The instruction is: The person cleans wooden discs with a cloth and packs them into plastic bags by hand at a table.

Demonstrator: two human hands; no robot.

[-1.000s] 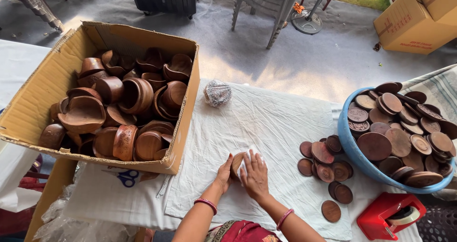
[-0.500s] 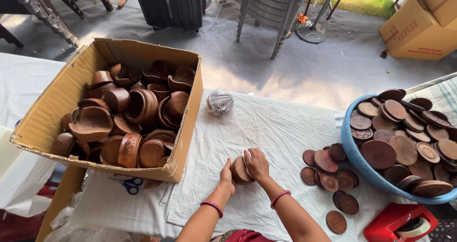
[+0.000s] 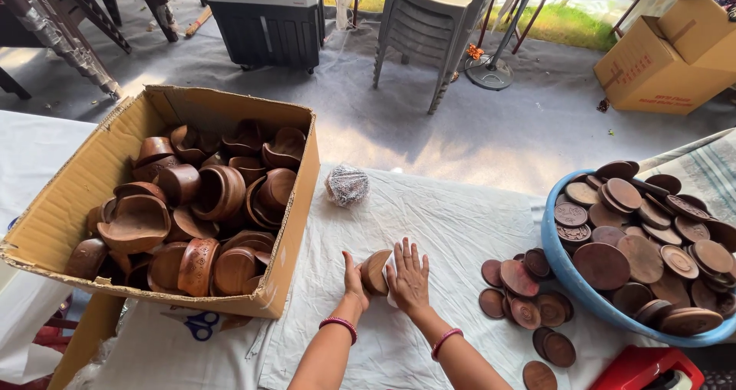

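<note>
Now the left hand (image 3: 354, 276) cradles a small clay pot (image 3: 376, 271) above the white cloth (image 3: 452, 229), right hand (image 3: 409, 276) fingers spread flat beside it; cardboard box (image 3: 295, 206) brimming, loose lids (image 3: 529, 298) waiting.

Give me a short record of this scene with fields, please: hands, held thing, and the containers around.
left hand: left hand grips the small brown clay pot
right hand: right hand flat, fingers spread, beside the pot
surface: white cloth
left container: open cardboard box full of brown clay pots
right container: blue plastic tub of round brown clay lids
loose: lids on cloth
</note>
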